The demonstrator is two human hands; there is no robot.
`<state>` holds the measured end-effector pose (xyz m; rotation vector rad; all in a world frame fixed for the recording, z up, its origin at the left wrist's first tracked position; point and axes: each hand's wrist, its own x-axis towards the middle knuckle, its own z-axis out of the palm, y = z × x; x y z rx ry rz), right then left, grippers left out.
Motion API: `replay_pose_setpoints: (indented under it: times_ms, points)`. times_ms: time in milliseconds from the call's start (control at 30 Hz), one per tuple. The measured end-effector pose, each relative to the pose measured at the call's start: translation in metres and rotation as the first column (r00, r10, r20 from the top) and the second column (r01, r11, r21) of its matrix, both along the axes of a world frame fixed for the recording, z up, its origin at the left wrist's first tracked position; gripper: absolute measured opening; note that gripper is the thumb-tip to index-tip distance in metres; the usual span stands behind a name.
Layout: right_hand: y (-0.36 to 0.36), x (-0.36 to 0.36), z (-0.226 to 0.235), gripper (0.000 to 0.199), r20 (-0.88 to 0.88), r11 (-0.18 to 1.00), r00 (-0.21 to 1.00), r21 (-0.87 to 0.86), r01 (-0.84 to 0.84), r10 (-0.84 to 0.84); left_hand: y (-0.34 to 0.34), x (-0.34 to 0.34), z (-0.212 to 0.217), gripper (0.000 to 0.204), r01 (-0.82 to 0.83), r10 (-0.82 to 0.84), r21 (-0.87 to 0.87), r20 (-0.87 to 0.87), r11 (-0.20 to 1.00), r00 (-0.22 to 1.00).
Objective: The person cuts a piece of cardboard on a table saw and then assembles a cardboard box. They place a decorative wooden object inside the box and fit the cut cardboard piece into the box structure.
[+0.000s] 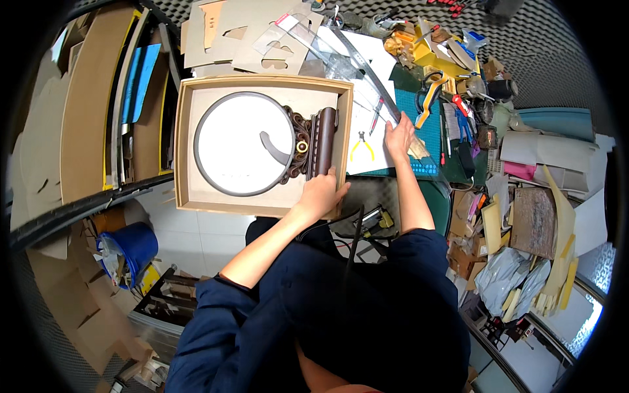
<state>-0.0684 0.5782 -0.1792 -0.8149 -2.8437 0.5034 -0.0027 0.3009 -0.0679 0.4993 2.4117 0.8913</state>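
A shallow wooden box (178,141) lies in front of me. Inside it is a round white panel (229,141) with a dark rim and a curved grey strip near its right side. Beside the disc, a dark carved wooden stand (321,141) with a small brass-coloured boss fills the box's right part. My left hand (319,195) rests at the stand's near end by the box's front right corner, thumb stretched out to the right. To the right, my right hand (398,137) is closed on the near end of a long steel ruler (367,69), which slants away over white paper.
Yellow-handled pliers (362,149) and a red pen-like tool (376,116) lie near the ruler on a green cutting mat (426,165). A yellow-and-black tool (429,99) and cluttered tools lie farther right. Cardboard sheets (236,33) are behind the box; a blue bucket (134,247) stands at lower left.
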Motion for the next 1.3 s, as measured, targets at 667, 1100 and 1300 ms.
replay_pose_setpoints:
  times_ms: [667, 1100, 1300]
  points:
    - [0.057, -0.019, 0.014, 0.027, 0.038, 0.969, 0.992, -0.222, -0.106, 0.117, -0.007, -0.021, -0.014, 0.056, 0.126, -0.139, 0.117, 0.109, 0.985, 0.984]
    - [0.017, 0.009, 0.137, 0.025, -0.208, 0.998, 0.978, -0.047, -0.034, 0.023, -0.012, -0.031, -0.014, 0.053, 0.038, -0.131, 0.256, 0.357, 0.966, 0.925]
    - [-0.034, 0.075, 0.205, 0.036, -0.098, 0.896, 0.971, -0.415, 0.159, -0.218, -0.013, -0.031, -0.011, 0.053, 0.012, -0.116, 0.285, 0.350, 0.958, 0.930]
